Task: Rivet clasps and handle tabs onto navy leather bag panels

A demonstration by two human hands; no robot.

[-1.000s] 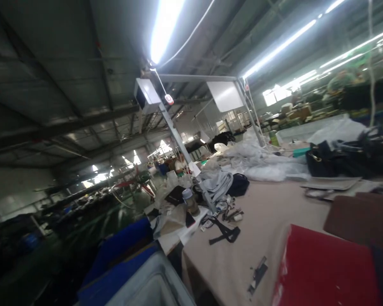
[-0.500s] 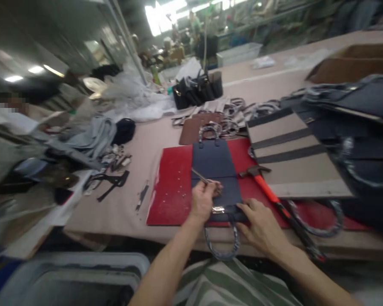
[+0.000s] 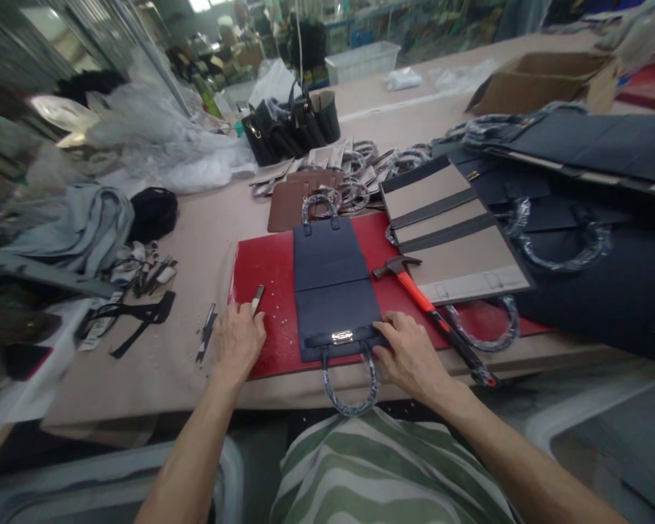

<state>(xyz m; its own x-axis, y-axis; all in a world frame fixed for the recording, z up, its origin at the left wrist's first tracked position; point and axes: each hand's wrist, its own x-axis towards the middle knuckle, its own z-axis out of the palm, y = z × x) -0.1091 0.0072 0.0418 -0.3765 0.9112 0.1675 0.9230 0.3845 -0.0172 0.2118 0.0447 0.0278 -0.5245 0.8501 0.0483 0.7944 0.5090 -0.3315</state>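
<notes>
A navy bag panel (image 3: 335, 287) lies flat on a red board (image 3: 267, 342), with a shiny metal clasp (image 3: 342, 337) near its lower edge. Plastic-wrapped handles are at both of its ends, the near handle (image 3: 350, 413) hanging past the table edge. My right hand (image 3: 409, 356) pinches the panel's lower right corner. To the left, my left hand (image 3: 239, 340) rests over the board's edge, its fingers curled round a slim metal tool (image 3: 257, 297). Right of the panel lies a claw hammer (image 3: 415, 291) with an orange and black handle.
A beige panel with dark stripes (image 3: 458, 233) overlaps the board's right side. Navy bag pieces (image 3: 605, 291) are piled at the right. Black straps (image 3: 142, 313) and small tools (image 3: 206, 331) lie left. Behind are brown pieces (image 3: 287, 204), black bags (image 3: 284, 131) and a cardboard box (image 3: 540, 80).
My left hand has moved left, off the panel to the board's left edge, carrying the metal tool. My right hand stays at the panel's corner. The camera view has shifted right.
</notes>
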